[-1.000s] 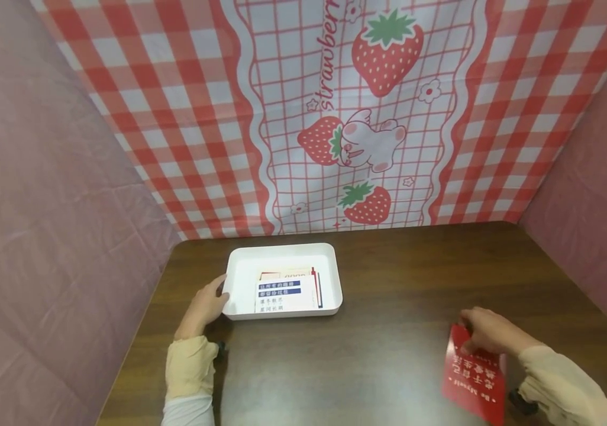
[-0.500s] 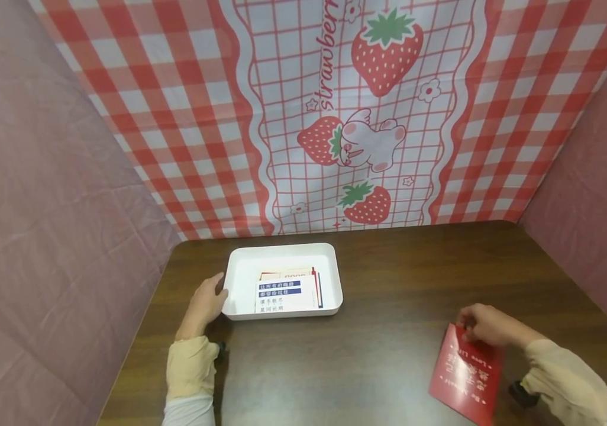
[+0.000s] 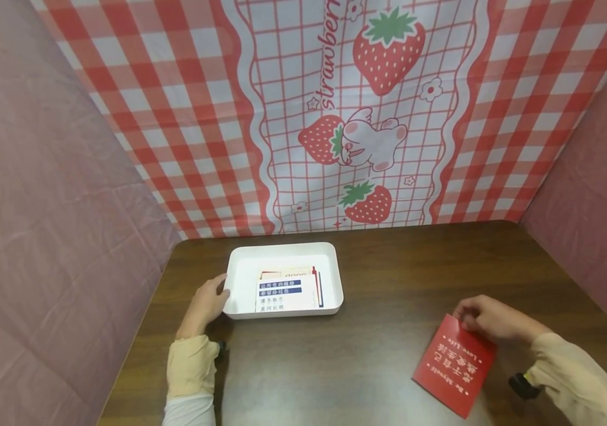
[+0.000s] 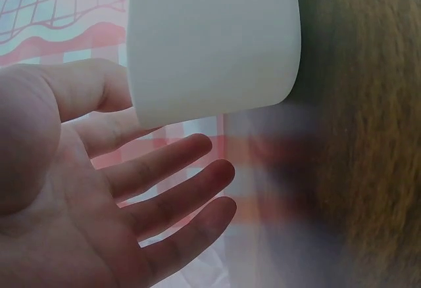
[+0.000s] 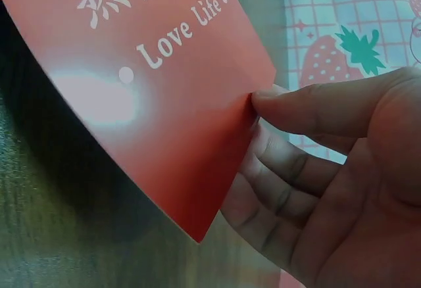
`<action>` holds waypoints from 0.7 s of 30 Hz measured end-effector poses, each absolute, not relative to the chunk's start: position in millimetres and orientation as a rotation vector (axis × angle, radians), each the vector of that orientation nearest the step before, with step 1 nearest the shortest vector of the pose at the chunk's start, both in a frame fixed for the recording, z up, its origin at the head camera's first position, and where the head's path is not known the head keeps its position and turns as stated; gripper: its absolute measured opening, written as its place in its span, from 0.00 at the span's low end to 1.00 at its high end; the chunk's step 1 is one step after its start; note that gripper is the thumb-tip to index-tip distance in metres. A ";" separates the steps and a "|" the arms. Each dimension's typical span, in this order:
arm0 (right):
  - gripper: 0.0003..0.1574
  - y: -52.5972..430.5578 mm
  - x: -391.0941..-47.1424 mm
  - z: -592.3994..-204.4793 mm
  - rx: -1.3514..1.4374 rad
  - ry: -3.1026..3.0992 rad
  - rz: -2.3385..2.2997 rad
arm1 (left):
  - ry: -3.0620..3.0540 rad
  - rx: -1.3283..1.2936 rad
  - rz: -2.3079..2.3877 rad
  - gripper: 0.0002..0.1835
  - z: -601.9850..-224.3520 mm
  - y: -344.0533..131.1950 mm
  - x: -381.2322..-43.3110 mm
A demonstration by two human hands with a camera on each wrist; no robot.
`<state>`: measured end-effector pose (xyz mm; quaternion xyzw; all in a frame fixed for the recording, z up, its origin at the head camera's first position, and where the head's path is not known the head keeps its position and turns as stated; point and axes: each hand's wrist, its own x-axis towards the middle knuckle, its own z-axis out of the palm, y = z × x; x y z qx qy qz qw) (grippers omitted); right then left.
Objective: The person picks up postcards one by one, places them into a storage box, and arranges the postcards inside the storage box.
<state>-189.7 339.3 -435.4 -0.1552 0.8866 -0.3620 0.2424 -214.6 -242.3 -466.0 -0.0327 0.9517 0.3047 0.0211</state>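
At the left end of the white tray (image 3: 282,315), my left hand (image 3: 204,302) holds the rim. In the left wrist view, its thumb (image 4: 92,87) reaches over the rim and the index finger passes behind the corner; the other fingers are spread loosely. Several printed cards (image 3: 284,296) lie stacked in the tray, the top one white with blue bands. On the right, my right hand (image 3: 495,319) pinches a red card (image 3: 455,367) with white lettering by its far edge. The right wrist view shows the thumb (image 5: 289,107) on the card's front, fingers partly hidden behind it.
Both the tray and the card are over a dark brown table (image 3: 346,367). A red-checked cloth with strawberries (image 3: 367,148) hangs behind it, and pink cloth (image 3: 58,236) stands at both sides.
The red card has turned and shifted to the left in my right hand, its lettering now facing up more fully. That hand has moved slightly away from me; the left hand and tray stay put.
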 end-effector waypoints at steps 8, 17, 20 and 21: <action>0.13 342.2 -195.7 -430.1 -0.425 2.338 -1.088 | 2.953 -0.092 0.936 0.29 -466.1 -243.2 -214.4; 0.18 345.0 -198.6 -420.8 -0.396 2.239 -1.271 | 2.946 -0.101 0.935 0.29 -466.7 -242.6 -214.3; 0.20 344.1 -199.3 -417.7 -0.343 2.236 -1.294 | 2.948 -0.102 0.938 0.29 -467.1 -242.5 -214.6; 0.21 343.9 -199.8 -417.2 -0.329 2.239 -1.298 | 2.948 -0.102 0.941 0.29 -467.0 -242.4 -214.7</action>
